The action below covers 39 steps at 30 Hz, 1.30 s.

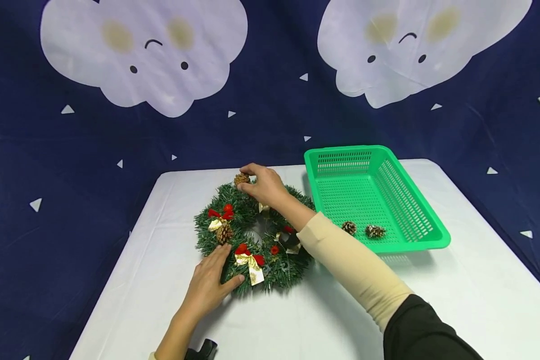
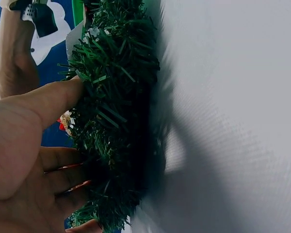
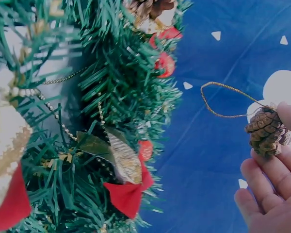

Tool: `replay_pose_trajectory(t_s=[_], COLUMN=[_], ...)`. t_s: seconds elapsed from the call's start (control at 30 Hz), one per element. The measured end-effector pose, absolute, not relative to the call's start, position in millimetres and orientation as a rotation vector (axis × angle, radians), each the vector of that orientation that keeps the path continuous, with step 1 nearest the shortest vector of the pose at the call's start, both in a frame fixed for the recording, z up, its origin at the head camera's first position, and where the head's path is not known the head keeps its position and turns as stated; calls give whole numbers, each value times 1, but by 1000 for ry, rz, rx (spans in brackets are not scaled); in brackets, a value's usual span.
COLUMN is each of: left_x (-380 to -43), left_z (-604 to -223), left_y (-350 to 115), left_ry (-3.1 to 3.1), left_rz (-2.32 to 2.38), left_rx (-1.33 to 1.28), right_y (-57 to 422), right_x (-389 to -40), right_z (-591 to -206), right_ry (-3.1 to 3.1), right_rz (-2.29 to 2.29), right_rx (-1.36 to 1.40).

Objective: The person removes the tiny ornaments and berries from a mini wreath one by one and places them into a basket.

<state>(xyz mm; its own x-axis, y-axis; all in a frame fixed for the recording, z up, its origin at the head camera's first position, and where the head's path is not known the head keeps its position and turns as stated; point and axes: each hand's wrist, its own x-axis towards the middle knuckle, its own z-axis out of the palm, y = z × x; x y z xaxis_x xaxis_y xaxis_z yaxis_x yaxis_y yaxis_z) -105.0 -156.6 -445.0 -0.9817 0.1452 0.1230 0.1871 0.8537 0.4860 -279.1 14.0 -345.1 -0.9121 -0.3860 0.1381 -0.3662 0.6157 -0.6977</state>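
Observation:
On the white table lies a green Christmas wreath [image 1: 281,272] with red and gold bows, red berries and a pine cone [image 1: 224,233] on its left side. My right hand [image 1: 265,186] pinches a loose brown pine cone [image 3: 265,131] between thumb and fingers, just above the far edge of the wreath. From that cone a gold cord loop [image 3: 233,89] hangs free in the right wrist view. My left hand [image 1: 209,285] rests against the near left side of the wreath, thumb spread from the fingers. Some left fingertips are hidden by the greenery.
A green plastic basket [image 1: 441,239] stands at the right of the table, with two white-tipped pine cones [image 1: 375,231] at its near end. A dark blue cloth with clouds [image 1: 144,45] hangs behind the table. A black object [image 1: 202,350] shows beside my left wrist.

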Motion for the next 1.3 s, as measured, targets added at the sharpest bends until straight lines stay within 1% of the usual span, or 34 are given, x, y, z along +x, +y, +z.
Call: replay_pose_trajectory(t_s=[0.53, 0.87, 1.3], left_x=[-105, -104, -103], left_z=[-444, -444, -443], left_y=[-157, -158, -158], left_ry=[-2950, -2940, -2942], left_rz=[-770, -770, -765], left_rx=[-270, -272, -277], right_y=[49, 88, 131], right_x=[-237, -225, -217], right_z=[-328, -336, -351], right_ry=[2735, 2722, 2695], right_rz=[-1423, -1587, -1724], right_rx=[-652, -597, -419])
